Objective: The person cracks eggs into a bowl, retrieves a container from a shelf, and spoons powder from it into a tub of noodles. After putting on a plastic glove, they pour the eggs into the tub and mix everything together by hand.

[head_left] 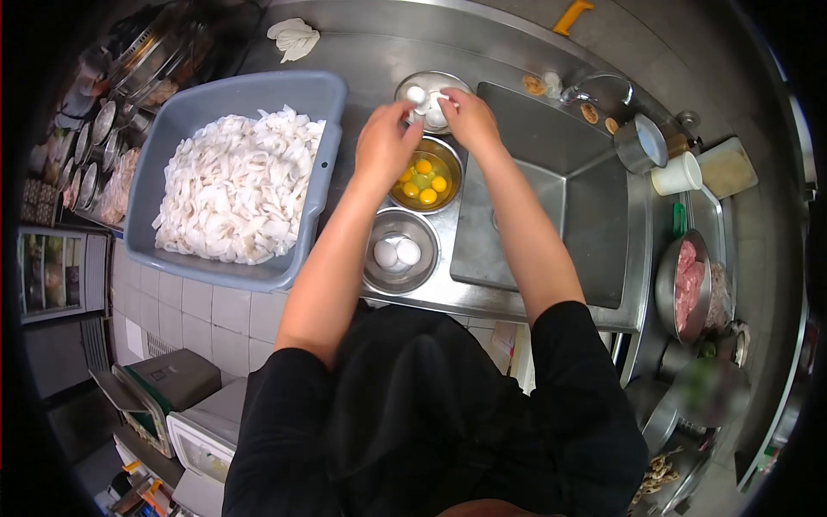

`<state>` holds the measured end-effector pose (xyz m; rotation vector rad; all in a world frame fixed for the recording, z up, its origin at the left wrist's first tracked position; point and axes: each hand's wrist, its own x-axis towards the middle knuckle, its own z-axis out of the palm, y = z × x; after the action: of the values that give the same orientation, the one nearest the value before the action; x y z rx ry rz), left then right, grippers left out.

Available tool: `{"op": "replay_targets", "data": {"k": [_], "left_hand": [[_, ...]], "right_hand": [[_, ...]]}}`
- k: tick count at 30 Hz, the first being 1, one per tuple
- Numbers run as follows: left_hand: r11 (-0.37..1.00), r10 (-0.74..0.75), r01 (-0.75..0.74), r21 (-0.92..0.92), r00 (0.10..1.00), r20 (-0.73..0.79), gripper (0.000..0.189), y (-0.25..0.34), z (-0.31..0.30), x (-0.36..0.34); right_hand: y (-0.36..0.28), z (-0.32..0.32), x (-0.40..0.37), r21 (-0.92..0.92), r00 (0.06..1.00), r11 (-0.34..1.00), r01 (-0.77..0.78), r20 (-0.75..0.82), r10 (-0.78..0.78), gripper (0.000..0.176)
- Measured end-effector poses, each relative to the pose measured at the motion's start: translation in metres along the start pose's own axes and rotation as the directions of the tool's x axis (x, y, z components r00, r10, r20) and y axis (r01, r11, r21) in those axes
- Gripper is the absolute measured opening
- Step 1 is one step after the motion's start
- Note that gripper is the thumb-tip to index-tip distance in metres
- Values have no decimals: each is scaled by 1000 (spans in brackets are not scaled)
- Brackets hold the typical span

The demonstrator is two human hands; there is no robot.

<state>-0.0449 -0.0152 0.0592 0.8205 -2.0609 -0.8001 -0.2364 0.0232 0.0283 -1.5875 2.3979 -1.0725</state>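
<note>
Several white eggshells [437, 118] lie in the farthest metal bowl [465, 84]. My left hand [388, 142] is at this bowl's left edge, its thumb and fingers apart, slightly blurred, with a white shell piece close to the fingertips. At the bowl's right side my right hand [471, 121] pinches what looks like an eggshell. Just nearer is a metal bowl [457, 164] with several raw egg yolks [423, 182] in clear egg white, partly behind my left wrist. Nearest my body, another metal bowl [430, 267] holds whole white eggs [397, 252].
A large grey-blue tub [332, 86] heaped with white sliced strips [241, 185] stands on the left. To the right is a sink [551, 233] with a faucet [603, 82]. A white cloth [294, 39] lies behind. Further right sits a bowl of pink meat [689, 284].
</note>
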Motion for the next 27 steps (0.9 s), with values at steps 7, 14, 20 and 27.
{"op": "replay_targets", "data": {"k": [7, 14, 20, 27], "left_hand": [[979, -122, 146, -139, 979, 166, 14, -4, -44, -111], [977, -95, 144, -158, 955, 282, 17, -9, -71, -158], [974, -92, 155, -164, 937, 338, 21, -17, -89, -170], [932, -226, 313, -180, 895, 385, 22, -36, -124, -213]], "right_hand": [[-9, -31, -111, 243, 977, 952, -186, 148, 154, 17], [-80, -14, -189, 61, 884, 983, 173, 431, -182, 26], [-96, -2, -191, 27, 844, 981, 193, 506, -180, 34], [-47, -22, -118, 17, 967, 994, -105, 235, 99, 29]]}}
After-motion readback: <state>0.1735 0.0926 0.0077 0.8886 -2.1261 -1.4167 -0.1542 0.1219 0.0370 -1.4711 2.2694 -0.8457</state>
